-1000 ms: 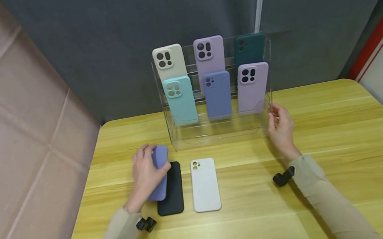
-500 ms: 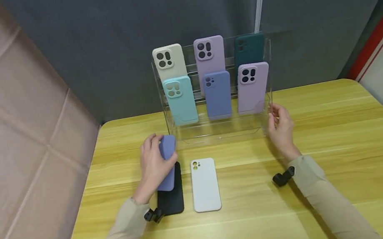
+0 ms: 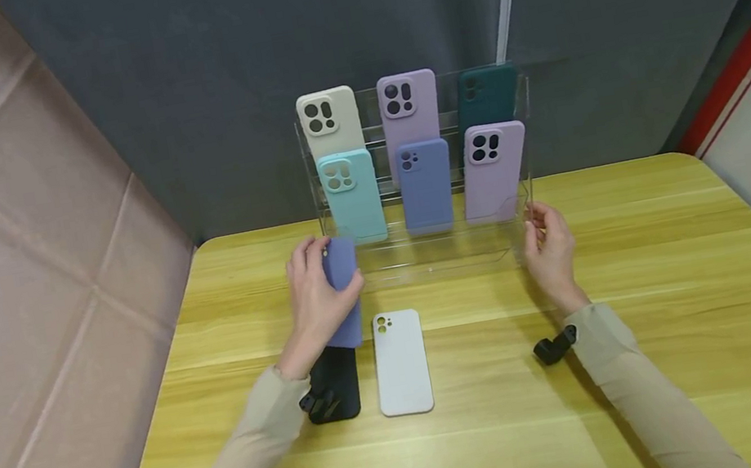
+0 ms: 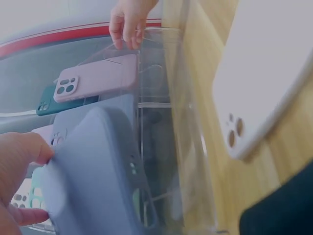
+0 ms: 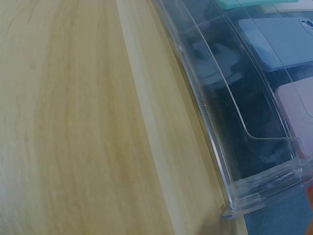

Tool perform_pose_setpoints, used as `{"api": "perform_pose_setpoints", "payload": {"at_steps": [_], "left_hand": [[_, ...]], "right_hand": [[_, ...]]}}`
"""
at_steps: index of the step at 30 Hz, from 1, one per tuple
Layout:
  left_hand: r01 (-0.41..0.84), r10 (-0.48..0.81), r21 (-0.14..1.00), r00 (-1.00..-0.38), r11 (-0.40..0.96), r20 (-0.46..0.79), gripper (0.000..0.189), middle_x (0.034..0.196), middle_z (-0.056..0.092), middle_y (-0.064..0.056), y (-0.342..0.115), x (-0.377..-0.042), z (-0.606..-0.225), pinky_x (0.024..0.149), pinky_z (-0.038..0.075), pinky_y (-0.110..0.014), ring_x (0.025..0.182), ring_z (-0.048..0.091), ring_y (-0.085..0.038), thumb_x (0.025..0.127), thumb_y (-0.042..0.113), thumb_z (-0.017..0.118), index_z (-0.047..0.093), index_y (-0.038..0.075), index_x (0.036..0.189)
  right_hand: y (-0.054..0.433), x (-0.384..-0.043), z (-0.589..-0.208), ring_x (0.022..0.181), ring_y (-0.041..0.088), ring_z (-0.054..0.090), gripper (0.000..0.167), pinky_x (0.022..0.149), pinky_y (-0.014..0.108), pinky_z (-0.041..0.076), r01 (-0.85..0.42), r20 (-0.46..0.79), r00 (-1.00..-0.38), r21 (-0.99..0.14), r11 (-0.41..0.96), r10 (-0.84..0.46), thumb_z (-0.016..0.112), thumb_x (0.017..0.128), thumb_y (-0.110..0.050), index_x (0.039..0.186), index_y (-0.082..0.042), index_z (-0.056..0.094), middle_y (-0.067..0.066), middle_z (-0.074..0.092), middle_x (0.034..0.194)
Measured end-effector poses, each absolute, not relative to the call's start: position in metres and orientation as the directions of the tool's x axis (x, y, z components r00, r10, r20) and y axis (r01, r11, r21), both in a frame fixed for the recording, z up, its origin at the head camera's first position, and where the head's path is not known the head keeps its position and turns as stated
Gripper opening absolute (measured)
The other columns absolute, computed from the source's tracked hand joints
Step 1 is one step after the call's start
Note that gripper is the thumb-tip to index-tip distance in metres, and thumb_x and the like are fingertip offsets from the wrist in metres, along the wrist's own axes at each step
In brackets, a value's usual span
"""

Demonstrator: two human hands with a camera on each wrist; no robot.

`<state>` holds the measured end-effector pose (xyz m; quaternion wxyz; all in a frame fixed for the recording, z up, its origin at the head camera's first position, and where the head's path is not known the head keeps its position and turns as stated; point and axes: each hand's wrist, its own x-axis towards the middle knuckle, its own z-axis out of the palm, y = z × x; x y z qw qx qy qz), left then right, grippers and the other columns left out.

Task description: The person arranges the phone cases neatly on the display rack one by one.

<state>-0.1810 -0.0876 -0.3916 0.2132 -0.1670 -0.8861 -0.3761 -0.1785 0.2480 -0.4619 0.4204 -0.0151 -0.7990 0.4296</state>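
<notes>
My left hand (image 3: 315,298) grips a periwinkle phone case (image 3: 342,266) by its sides, thumb on the right edge, fingers on the left. That case is raised and tilted at the front left of a clear acrylic display stand (image 3: 441,266). In the left wrist view the held phone case (image 4: 93,171) overlaps cases on the stand. My right hand (image 3: 551,250) holds the stand's right side edge with thumb and fingers. Below the left hand lies a black phone case (image 3: 340,380), partly covered by the wrist. A white phone case (image 3: 401,366) lies beside it.
Two rows of phone cases stand in the rack. Behind are a cream case (image 3: 340,136), a lilac case (image 3: 411,124) and a dark green case (image 3: 487,99). In front are a turquoise case (image 3: 358,208), a blue case (image 3: 427,196) and another lilac case (image 3: 494,185).
My left hand has carried the periwinkle case forward and to the right, off the black case toward the stand's lower left corner. The right hand has stayed at the stand's side.
</notes>
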Motion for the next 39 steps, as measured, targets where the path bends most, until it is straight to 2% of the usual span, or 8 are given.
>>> {"api": "perform_pose_setpoints", "payload": {"at_steps": [12, 20, 29, 39], "left_hand": [[0.517, 0.003, 0.655, -0.786, 0.550, 0.618, 0.063, 0.133, 0.033, -0.018, -0.055, -0.197, -0.381, 0.084, 0.037, -0.048, 0.115, 0.030, -0.036, 0.076, 0.025, 0.066, 0.046, 0.000, 0.130], [0.563, -0.080, 0.642, -0.717, 0.521, 0.693, 0.063, 0.132, 0.031, -0.016, -0.033, -0.213, -0.380, 0.087, 0.037, -0.045, 0.117, 0.026, -0.033, 0.075, 0.024, 0.068, 0.046, 0.003, 0.131], [0.609, -0.117, 0.564, -0.615, 0.558, 0.780, 0.063, 0.132, 0.030, -0.018, -0.017, -0.230, -0.387, 0.086, 0.038, -0.045, 0.112, 0.029, -0.034, 0.078, 0.022, 0.069, 0.043, 0.002, 0.132], [0.570, -0.151, 0.537, -0.586, 0.622, 0.796, 0.063, 0.133, 0.032, -0.018, -0.009, -0.241, -0.402, 0.090, 0.041, -0.044, 0.114, 0.032, -0.034, 0.075, 0.022, 0.072, 0.048, 0.005, 0.131]], "right_hand": [[0.247, -0.177, -0.461, 0.087, 0.034, 0.058, 0.024, 0.071, 0.002, 0.037, -0.335, 0.655, -0.649, -0.703, 0.627, 0.387, 0.050, 0.088, 0.009, 0.111, 0.014, 0.056, 0.028, 0.059, 0.099], [0.247, -0.178, -0.463, 0.087, 0.033, 0.058, 0.023, 0.071, 0.002, 0.037, -0.334, 0.657, -0.649, -0.699, 0.633, 0.384, 0.051, 0.088, 0.009, 0.110, 0.013, 0.056, 0.027, 0.059, 0.099], [0.248, -0.179, -0.462, 0.087, 0.035, 0.058, 0.021, 0.072, 0.001, 0.037, -0.339, 0.667, -0.644, -0.687, 0.643, 0.373, 0.051, 0.088, 0.008, 0.108, 0.014, 0.056, 0.028, 0.059, 0.099], [0.249, -0.179, -0.462, 0.086, 0.034, 0.058, 0.021, 0.071, 0.001, 0.037, -0.334, 0.663, -0.648, -0.689, 0.643, 0.374, 0.051, 0.089, 0.008, 0.108, 0.014, 0.057, 0.028, 0.059, 0.098]]}}
